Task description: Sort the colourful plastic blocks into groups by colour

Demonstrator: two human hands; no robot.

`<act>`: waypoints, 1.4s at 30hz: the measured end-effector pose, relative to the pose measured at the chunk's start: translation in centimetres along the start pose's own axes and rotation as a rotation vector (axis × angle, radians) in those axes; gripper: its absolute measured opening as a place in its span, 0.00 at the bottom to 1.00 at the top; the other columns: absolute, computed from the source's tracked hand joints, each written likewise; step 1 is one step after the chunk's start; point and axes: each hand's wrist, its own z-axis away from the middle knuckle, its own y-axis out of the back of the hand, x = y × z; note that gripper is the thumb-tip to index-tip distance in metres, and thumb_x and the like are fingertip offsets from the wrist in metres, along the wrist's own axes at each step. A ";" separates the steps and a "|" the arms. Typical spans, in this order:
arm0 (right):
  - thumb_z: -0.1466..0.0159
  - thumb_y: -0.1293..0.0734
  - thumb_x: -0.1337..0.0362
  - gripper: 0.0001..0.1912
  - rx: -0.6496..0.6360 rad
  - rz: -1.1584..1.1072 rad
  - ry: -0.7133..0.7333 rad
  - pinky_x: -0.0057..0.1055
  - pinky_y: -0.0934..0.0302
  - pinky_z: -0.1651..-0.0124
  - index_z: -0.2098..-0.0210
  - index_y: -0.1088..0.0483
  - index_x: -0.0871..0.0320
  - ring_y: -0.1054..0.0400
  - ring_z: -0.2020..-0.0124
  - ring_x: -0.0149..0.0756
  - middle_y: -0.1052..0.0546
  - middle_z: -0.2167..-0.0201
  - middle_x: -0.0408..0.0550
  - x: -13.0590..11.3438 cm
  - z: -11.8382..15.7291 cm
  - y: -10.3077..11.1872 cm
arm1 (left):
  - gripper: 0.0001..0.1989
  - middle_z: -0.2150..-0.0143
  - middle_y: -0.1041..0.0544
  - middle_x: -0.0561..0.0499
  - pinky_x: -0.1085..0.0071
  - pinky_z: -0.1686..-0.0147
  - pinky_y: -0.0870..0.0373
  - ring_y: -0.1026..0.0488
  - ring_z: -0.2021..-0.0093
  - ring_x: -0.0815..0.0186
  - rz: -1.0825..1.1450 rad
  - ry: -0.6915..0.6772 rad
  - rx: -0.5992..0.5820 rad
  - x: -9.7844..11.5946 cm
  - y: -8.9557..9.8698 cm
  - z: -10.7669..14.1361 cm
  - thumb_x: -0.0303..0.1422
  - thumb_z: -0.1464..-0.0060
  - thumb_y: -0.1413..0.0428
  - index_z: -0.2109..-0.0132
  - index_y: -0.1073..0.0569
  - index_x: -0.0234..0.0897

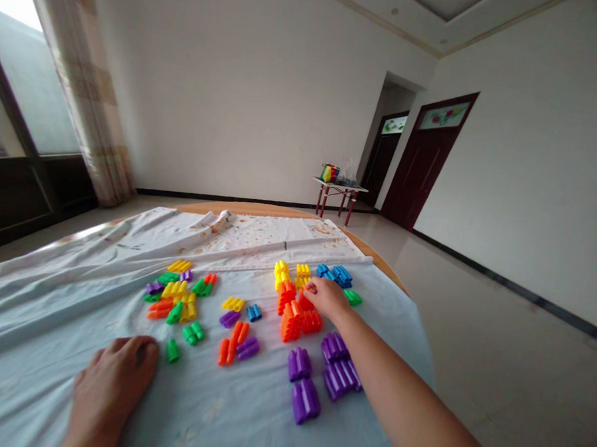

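Bright plastic interlocking blocks lie in loose groups on a pale blue cloth (47, 390). My right hand (327, 299) reaches into the middle, its fingertips on an orange block (305, 302) beside a larger orange stack (290, 322). Whether those fingers grip the block is unclear. Purple blocks (304, 400) lie nearer me, below that wrist. Yellow blocks (281, 275) and blue blocks (337, 276) sit farther back. My left hand (114, 378) rests palm down on the cloth, holding nothing. Closest to it is a small green block (172, 351).
A mixed block cluster (177, 298) lies left of centre. A stained white sheet (259, 235) covers the far part of the round wooden table (375, 254). Beyond, a small red-legged table (339, 190) holds toys and a plastic bag. Dark red doors stand to the right.
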 end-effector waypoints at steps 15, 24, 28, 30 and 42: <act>0.38 0.38 0.66 0.07 0.113 -0.051 0.109 0.28 0.40 0.58 0.64 0.28 0.59 0.31 0.63 0.35 0.24 0.66 0.48 -1.5 0.2 1.3 | 0.20 0.53 0.28 0.44 0.57 0.57 0.39 0.34 0.52 0.51 0.020 -0.003 0.027 0.2 0.1 0.5 0.40 0.42 0.61 0.59 0.26 0.42; 0.41 0.39 0.75 0.16 -0.151 -0.160 0.613 0.31 0.41 0.49 0.57 0.28 0.57 0.33 0.54 0.35 0.24 0.59 0.47 -11.8 3.5 -1.5 | 0.21 0.52 0.28 0.44 0.56 0.57 0.39 0.34 0.51 0.50 0.049 0.005 0.023 0.2 0.1 0.5 0.41 0.43 0.62 0.58 0.26 0.42; 0.42 0.39 0.76 0.19 -0.306 0.036 0.658 0.35 0.41 0.47 0.53 0.29 0.57 0.36 0.49 0.40 0.25 0.53 0.50 -13.6 2.3 -4.0 | 0.21 0.52 0.28 0.44 0.56 0.56 0.39 0.34 0.51 0.51 0.056 -0.003 0.023 0.0 0.1 0.5 0.41 0.43 0.61 0.58 0.26 0.42; 0.41 0.39 0.75 0.19 -0.382 0.123 0.665 0.36 0.41 0.48 0.52 0.29 0.57 0.36 0.48 0.42 0.26 0.52 0.50 -13.9 1.5 -4.4 | 0.21 0.52 0.28 0.45 0.57 0.56 0.38 0.34 0.52 0.51 0.058 -0.002 0.024 0.0 0.0 0.5 0.41 0.43 0.61 0.58 0.26 0.42; 0.39 0.38 0.72 0.12 -0.401 0.301 0.633 0.32 0.39 0.52 0.59 0.26 0.60 0.32 0.53 0.42 0.25 0.57 0.55 -13.9 1.0 -3.7 | 0.20 0.53 0.27 0.46 0.57 0.56 0.38 0.34 0.52 0.52 0.089 0.007 0.035 0.2 0.4 0.7 0.41 0.44 0.61 0.59 0.25 0.43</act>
